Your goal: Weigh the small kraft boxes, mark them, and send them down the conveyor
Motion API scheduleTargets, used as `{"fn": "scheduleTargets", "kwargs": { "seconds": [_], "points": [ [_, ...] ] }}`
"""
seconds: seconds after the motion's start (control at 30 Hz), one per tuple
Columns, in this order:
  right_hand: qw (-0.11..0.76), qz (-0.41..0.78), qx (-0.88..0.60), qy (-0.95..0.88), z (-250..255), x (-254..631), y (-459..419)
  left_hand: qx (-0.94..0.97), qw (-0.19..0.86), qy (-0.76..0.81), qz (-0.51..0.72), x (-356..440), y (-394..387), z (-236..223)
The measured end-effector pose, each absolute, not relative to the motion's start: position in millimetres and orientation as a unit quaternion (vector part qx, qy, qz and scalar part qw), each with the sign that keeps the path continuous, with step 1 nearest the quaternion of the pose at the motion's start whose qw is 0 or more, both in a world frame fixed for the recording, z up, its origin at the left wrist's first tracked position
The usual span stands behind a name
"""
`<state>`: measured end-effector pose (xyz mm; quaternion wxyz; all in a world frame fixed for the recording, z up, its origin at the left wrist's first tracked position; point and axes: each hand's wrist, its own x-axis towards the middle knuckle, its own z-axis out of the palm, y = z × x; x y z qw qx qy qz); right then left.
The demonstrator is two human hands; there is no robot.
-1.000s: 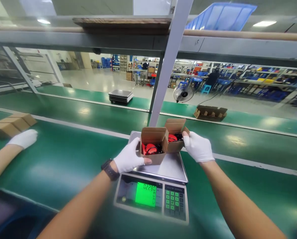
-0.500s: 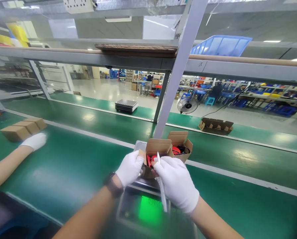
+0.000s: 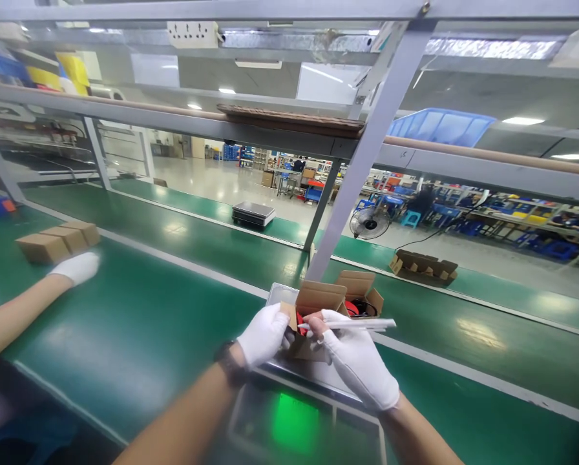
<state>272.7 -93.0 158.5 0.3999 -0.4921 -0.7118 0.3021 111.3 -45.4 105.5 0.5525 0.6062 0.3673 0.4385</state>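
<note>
An open cardboard box (image 3: 321,296) with something red inside sits on the weighing scale (image 3: 276,294). My left hand (image 3: 264,334), in a white glove, pinches the box's left side flap. In my right hand (image 3: 360,358), gloved with bare fingertips showing, is a slim white pen (image 3: 362,323). It lies nearly level, its tip at the box opening by the red item. Just behind stands a second open box (image 3: 357,284) with a red item and black cable in it. The scale's green display (image 3: 294,423) glows below my hands, its digits too blurred to read.
At left, another person's gloved hand (image 3: 79,268) is beside several closed boxes (image 3: 59,242) on the green belt (image 3: 139,323). A slanted post (image 3: 362,155) rises behind the boxes. Beyond are another scale (image 3: 253,214), a fan (image 3: 369,223) and a cardboard tray (image 3: 424,266).
My right hand has turned the pen from steeply upright to nearly level, pointing left into the box. My left hand keeps the flap. The whole view has shifted slightly.
</note>
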Motion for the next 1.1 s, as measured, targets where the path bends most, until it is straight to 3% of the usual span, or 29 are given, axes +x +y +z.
{"fn": "scheduleTargets", "kwargs": {
  "seconds": [0.57, 1.1],
  "points": [
    [0.381, 0.187, -0.513, -0.746, 164.0, 259.8, -79.0, 0.617, 0.547, 0.346, 0.447, 111.3, -45.7, 105.5],
    [0.402, 0.180, -0.524, -0.729, 161.9, 256.8, -80.8, 0.614, 0.549, 0.359, 0.439, 111.3, -47.4, 108.1]
  ]
}}
